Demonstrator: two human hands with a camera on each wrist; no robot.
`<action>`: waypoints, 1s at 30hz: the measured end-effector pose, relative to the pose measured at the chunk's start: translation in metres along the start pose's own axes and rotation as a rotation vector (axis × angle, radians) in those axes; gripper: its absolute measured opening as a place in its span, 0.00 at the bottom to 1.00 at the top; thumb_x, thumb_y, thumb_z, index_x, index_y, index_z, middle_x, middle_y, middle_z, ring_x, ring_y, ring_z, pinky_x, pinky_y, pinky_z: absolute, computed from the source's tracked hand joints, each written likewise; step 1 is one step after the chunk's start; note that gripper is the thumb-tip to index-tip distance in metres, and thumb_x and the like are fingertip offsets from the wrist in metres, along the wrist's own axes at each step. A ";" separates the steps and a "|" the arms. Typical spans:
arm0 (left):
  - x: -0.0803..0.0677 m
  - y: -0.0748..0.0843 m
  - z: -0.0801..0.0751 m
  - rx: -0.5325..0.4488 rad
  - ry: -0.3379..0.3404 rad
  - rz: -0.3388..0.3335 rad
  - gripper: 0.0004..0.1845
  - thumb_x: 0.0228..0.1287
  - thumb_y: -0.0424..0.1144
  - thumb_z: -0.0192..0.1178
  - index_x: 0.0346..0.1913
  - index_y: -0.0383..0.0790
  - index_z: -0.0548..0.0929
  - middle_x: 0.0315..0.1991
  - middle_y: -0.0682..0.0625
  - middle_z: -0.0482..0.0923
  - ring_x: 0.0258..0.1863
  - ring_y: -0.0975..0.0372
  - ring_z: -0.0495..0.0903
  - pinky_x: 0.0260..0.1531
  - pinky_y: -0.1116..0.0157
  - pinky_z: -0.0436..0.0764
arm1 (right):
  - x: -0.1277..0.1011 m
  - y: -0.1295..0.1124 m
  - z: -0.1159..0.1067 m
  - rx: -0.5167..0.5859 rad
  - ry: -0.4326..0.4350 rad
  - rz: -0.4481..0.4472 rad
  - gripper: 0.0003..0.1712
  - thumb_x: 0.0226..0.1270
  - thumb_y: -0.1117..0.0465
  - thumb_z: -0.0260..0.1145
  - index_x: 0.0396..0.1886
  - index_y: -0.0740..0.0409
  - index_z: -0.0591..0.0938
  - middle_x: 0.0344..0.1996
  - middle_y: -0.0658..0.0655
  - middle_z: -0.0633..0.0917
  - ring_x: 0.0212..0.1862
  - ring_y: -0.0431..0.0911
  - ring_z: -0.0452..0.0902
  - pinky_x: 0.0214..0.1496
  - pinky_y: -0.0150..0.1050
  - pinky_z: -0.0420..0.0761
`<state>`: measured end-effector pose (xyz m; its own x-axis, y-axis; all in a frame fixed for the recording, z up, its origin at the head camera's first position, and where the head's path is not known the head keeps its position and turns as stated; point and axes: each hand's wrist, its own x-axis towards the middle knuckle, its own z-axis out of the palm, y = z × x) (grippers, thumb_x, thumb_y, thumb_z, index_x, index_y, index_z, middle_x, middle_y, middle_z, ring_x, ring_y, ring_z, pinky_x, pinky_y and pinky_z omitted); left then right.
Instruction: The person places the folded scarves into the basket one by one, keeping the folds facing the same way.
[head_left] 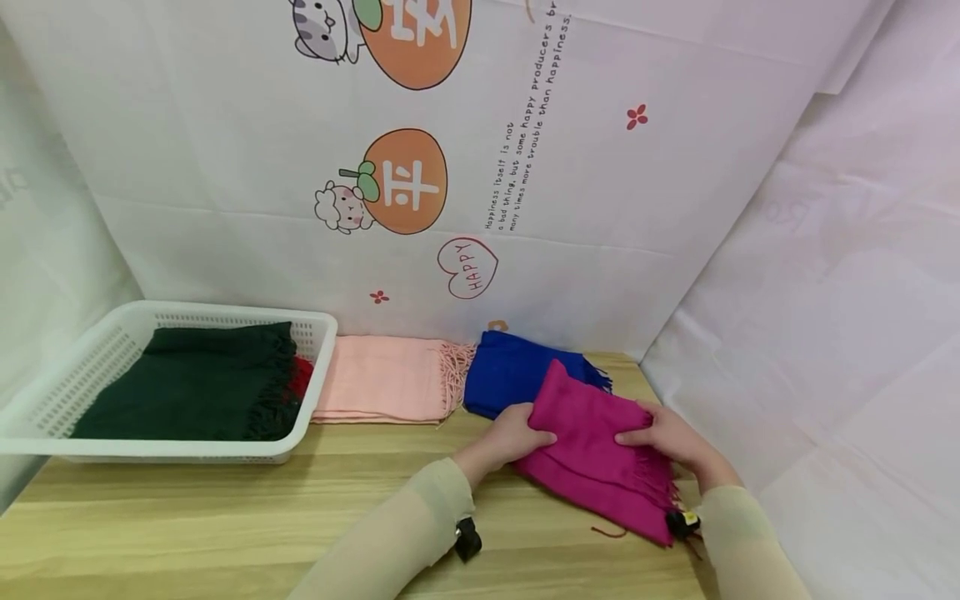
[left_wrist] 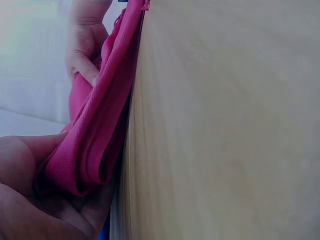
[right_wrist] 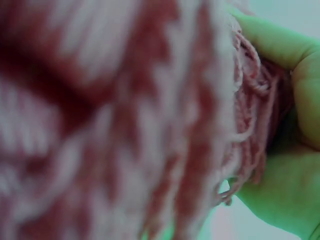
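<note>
A folded magenta scarf [head_left: 588,429] with fringe is held between both hands at the right of the table. My left hand [head_left: 512,433] grips its left edge, thumb on top and fingers underneath; the left wrist view shows the folded layers of the scarf [left_wrist: 92,155] lying in that hand [left_wrist: 30,195]. On the fringed side, my right hand [head_left: 671,437] grips the scarf with the thumb over it. Fringe strands [right_wrist: 250,100] hang close to the right wrist camera, mostly blurred, beside the right hand [right_wrist: 285,190]. Behind the magenta scarf lies a folded blue scarf [head_left: 502,371], partly covered from view.
A white plastic basket [head_left: 322,367] stands at the left, holding a folded dark green scarf [head_left: 202,383] and something red [head_left: 302,377]. Between basket and blue scarf lies a folded pink scarf [head_left: 386,379]. A printed white cloth [head_left: 570,183] rises behind the wooden table [head_left: 225,525].
</note>
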<state>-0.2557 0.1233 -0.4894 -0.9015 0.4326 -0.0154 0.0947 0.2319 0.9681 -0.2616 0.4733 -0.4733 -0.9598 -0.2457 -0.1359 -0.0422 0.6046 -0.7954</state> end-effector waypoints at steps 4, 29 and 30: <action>0.000 -0.002 -0.002 -0.008 -0.005 0.000 0.20 0.71 0.36 0.76 0.61 0.34 0.86 0.50 0.49 0.88 0.44 0.61 0.87 0.50 0.59 0.88 | -0.003 -0.004 0.001 0.046 0.014 -0.020 0.34 0.71 0.58 0.81 0.72 0.64 0.80 0.57 0.65 0.87 0.52 0.48 0.86 0.53 0.41 0.87; -0.032 -0.008 -0.053 -0.128 -0.030 0.018 0.22 0.71 0.37 0.75 0.64 0.37 0.84 0.49 0.49 0.89 0.43 0.58 0.89 0.45 0.57 0.90 | 0.008 -0.042 0.021 0.420 -0.055 -0.131 0.34 0.82 0.67 0.69 0.82 0.63 0.71 0.61 0.52 0.90 0.57 0.49 0.91 0.56 0.47 0.91; -0.034 -0.007 -0.056 -0.134 -0.034 0.017 0.22 0.72 0.37 0.75 0.64 0.37 0.84 0.49 0.49 0.89 0.43 0.58 0.90 0.45 0.57 0.90 | 0.009 -0.044 0.022 0.423 -0.061 -0.146 0.34 0.82 0.68 0.69 0.82 0.62 0.71 0.62 0.52 0.90 0.57 0.49 0.90 0.56 0.47 0.91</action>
<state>-0.2492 0.0585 -0.4821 -0.8852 0.4651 -0.0052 0.0504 0.1070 0.9930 -0.2625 0.4272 -0.4526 -0.9335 -0.3575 -0.0287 -0.0467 0.2007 -0.9785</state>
